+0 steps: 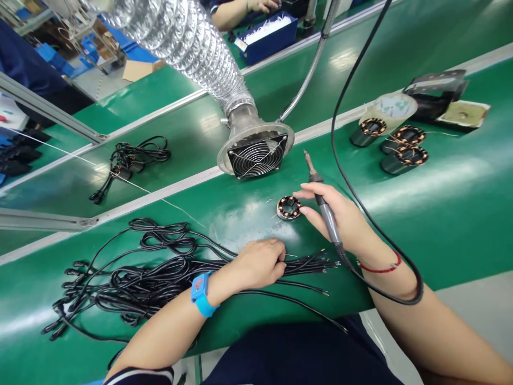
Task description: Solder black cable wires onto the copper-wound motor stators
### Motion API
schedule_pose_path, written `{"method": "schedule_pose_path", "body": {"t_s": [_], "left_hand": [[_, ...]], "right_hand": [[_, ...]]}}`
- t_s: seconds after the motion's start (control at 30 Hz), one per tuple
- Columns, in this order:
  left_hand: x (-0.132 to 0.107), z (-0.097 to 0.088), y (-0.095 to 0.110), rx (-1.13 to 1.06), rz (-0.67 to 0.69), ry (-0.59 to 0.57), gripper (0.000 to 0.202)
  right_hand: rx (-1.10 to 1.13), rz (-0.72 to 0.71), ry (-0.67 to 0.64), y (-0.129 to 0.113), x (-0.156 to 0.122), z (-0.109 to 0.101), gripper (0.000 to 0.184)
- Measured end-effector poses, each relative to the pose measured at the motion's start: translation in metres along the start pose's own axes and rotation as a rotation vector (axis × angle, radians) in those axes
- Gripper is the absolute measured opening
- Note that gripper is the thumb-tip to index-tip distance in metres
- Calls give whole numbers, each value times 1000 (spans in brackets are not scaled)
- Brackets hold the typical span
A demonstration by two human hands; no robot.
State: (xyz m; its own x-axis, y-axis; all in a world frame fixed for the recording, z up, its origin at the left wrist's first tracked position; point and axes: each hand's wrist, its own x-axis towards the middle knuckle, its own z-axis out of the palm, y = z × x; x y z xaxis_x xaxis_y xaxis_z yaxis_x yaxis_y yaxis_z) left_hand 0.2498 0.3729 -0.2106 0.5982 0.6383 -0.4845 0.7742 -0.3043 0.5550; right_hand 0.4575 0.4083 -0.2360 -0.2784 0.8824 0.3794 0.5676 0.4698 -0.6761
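Observation:
My right hand holds a soldering iron against the palm, its tip pointing up and away. The thumb and forefinger of that hand are at the right rim of a small ring-shaped motor stator with copper windings, which lies on the green bench. My left hand, with curled fingers, rests over a bundle of black power cables. From its fingertips a short thin silvery wire, looking like solder wire, sticks out to the right. Stripped cable ends lie between my two hands.
A fume extractor with a fan grille hangs beyond the stator on a silver duct. Several stators stand back right, near a tape roll and an iron stand. The iron's black cord loops over my right forearm. A co-worker's hand shows across the bench.

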Motion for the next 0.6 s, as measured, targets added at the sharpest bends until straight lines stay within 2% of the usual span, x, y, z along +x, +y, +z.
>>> {"method": "schedule_pose_path", "body": {"t_s": [0.13, 0.23, 0.3, 0.43, 0.6], "left_hand": [[-7, -7, -7, -377, -11, 126, 15], [-12, -14, -16, -709, 5, 224, 15], [-13, -17, -20, -851, 19, 273, 19], [-10, -18, -23, -1000, 33, 353, 23], [-9, -17, -23, -1042, 29, 356, 22]], "right_hand": [[85, 94, 15, -16, -6, -9, 31], [271, 163, 50, -28, -13, -5, 33], [417, 208, 63, -36, -15, 1, 34], [664, 288, 90, -53, -12, 13, 35], [796, 338, 141, -59, -6, 18, 40]]}}
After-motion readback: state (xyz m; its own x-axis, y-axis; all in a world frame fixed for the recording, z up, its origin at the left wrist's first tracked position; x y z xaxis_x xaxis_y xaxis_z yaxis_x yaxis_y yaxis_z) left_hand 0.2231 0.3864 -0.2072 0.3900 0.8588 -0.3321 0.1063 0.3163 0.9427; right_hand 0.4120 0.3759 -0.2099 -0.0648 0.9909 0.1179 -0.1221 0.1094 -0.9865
